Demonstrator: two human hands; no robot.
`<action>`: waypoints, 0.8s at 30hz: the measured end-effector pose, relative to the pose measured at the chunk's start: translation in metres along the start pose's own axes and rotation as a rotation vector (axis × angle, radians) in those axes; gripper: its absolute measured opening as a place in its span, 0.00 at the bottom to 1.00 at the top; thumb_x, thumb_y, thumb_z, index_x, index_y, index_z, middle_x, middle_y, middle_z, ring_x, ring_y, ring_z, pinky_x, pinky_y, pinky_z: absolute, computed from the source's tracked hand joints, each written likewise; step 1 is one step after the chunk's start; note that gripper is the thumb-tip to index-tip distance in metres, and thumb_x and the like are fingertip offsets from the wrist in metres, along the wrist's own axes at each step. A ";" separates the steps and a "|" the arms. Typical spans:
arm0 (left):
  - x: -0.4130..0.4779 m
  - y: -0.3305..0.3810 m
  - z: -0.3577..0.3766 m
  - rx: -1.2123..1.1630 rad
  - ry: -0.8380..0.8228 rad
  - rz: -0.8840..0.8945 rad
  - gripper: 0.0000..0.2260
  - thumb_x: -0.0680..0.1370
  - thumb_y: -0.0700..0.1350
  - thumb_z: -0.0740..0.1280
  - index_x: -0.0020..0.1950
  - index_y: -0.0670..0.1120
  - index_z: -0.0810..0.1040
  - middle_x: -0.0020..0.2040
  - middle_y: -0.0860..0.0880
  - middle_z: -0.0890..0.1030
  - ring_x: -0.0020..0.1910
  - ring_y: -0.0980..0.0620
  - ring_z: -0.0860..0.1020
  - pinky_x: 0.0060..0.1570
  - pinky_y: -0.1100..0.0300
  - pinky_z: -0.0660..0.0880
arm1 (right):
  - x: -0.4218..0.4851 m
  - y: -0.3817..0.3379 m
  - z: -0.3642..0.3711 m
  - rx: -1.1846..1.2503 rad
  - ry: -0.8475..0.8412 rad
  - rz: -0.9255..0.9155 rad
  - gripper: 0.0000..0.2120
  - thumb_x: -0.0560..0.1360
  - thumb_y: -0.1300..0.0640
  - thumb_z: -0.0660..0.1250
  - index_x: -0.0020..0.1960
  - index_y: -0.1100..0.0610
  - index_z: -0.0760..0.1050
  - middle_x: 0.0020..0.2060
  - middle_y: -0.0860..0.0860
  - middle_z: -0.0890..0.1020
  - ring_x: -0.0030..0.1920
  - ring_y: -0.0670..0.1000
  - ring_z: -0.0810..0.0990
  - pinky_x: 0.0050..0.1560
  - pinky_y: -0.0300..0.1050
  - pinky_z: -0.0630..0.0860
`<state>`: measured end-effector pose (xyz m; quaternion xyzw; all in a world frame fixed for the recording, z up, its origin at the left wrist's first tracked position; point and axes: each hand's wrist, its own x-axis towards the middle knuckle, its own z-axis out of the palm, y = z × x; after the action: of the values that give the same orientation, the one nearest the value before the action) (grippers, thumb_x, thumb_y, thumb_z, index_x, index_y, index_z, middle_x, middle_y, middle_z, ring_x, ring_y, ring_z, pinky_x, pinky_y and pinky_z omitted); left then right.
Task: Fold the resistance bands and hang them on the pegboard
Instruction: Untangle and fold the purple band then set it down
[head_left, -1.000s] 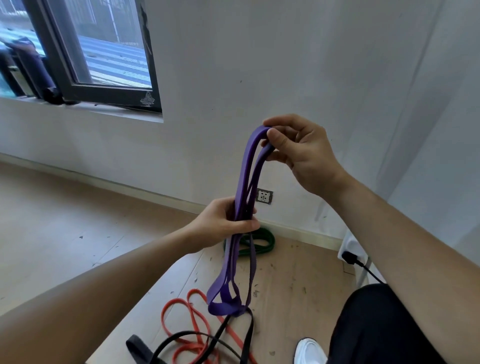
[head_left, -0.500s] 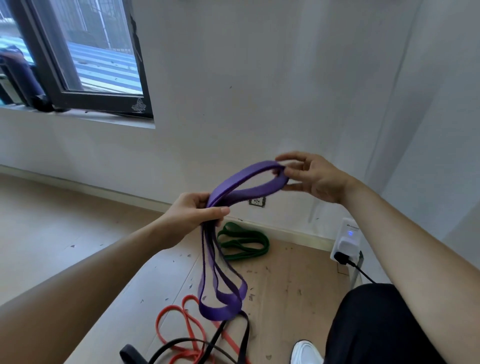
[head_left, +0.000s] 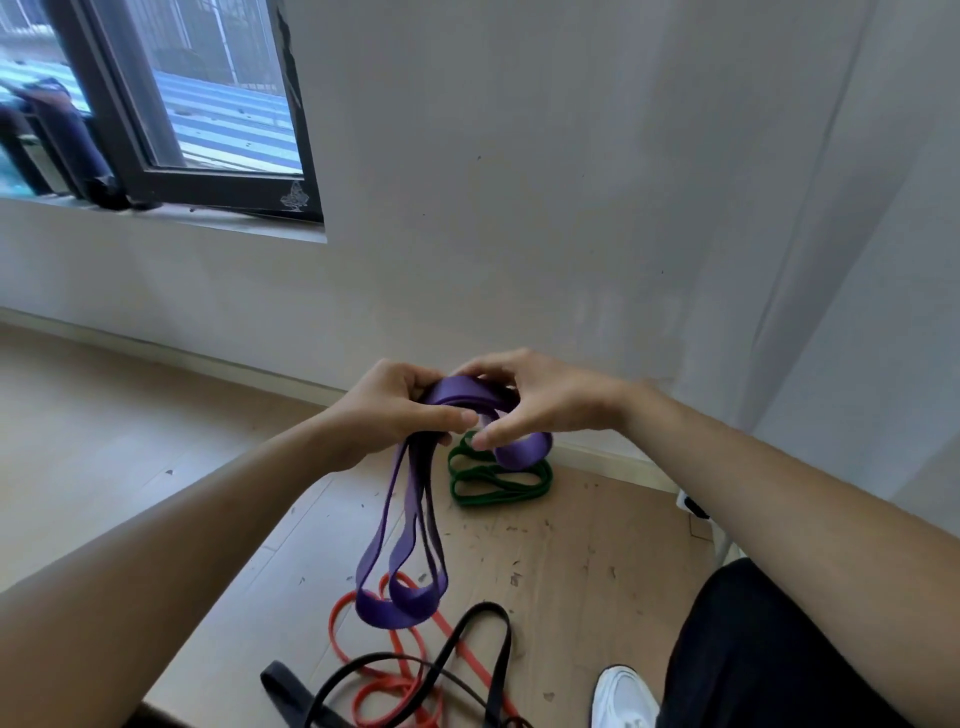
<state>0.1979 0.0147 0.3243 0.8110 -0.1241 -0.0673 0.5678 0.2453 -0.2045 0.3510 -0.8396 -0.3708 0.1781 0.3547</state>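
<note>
The left hand (head_left: 400, 410) grips the purple resistance band (head_left: 410, 525), thumb and fingers curled round its gathered strands. The right hand (head_left: 540, 408) pinches a short folded loop of the same band just beside it, the two thumbs almost touching. Below the left hand the band's long loops hang in the air above the wooden floor (head_left: 156, 467). A folded green resistance band (head_left: 498, 486) lies on that floor near the foot of the white wall (head_left: 519, 208). An orange band (head_left: 335, 626) and a black band (head_left: 278, 683) lie tangled nearer, beside a white shoe (head_left: 621, 696). A dark-framed window (head_left: 223, 184) sits upper left
</note>
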 end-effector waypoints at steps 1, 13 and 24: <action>-0.001 0.001 -0.002 0.013 0.004 0.002 0.19 0.67 0.49 0.80 0.52 0.40 0.85 0.44 0.39 0.86 0.44 0.41 0.85 0.53 0.48 0.82 | 0.002 -0.001 0.005 -0.008 0.026 -0.034 0.24 0.71 0.57 0.79 0.65 0.54 0.77 0.54 0.50 0.84 0.54 0.48 0.83 0.56 0.43 0.80; -0.007 -0.008 0.005 0.107 -0.041 0.130 0.16 0.73 0.36 0.77 0.60 0.41 0.82 0.52 0.44 0.87 0.53 0.48 0.86 0.55 0.53 0.83 | -0.009 -0.013 -0.016 0.082 0.195 -0.146 0.13 0.73 0.64 0.77 0.57 0.61 0.81 0.47 0.54 0.86 0.46 0.46 0.84 0.50 0.40 0.79; -0.001 -0.004 -0.021 0.396 -0.098 0.158 0.23 0.75 0.36 0.75 0.69 0.49 0.76 0.54 0.51 0.86 0.56 0.54 0.84 0.53 0.57 0.83 | -0.021 -0.001 -0.036 0.007 0.167 -0.101 0.13 0.73 0.62 0.77 0.57 0.56 0.83 0.46 0.55 0.86 0.48 0.62 0.83 0.53 0.66 0.79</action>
<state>0.2030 0.0355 0.3283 0.8902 -0.2257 -0.0360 0.3942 0.2515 -0.2363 0.3769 -0.8307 -0.3810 0.0905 0.3957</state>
